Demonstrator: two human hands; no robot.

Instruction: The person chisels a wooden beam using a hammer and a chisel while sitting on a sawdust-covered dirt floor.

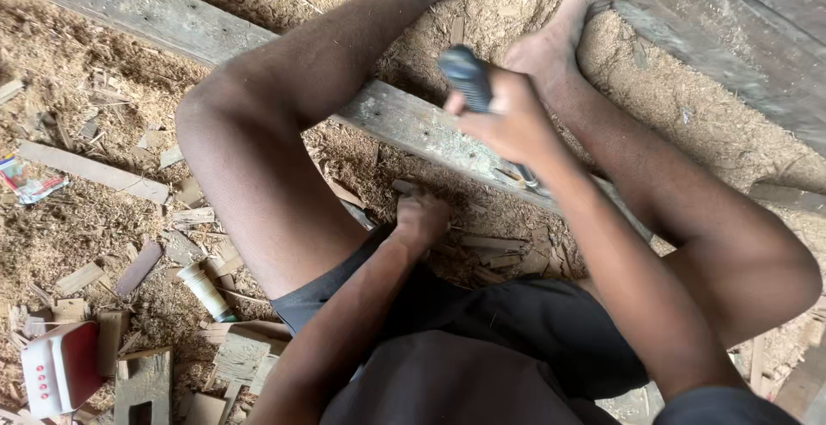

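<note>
We are in a woodworking shop: sawdust [705, 124] covers the floor, with wood scraps [95, 171] and planks [163, 21] around.

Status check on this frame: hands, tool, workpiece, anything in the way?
Right hand gripping raised dark-handled tool. Left hand fisted on small wood piece by plank. Chips and sawdust around; nothing blocking.

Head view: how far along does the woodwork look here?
Done: chips and sawdust cover the ground. In hand: right hand raises a dark-handled tool; left hand grips a small piece by the plank. What's left cannot be judged.
</note>
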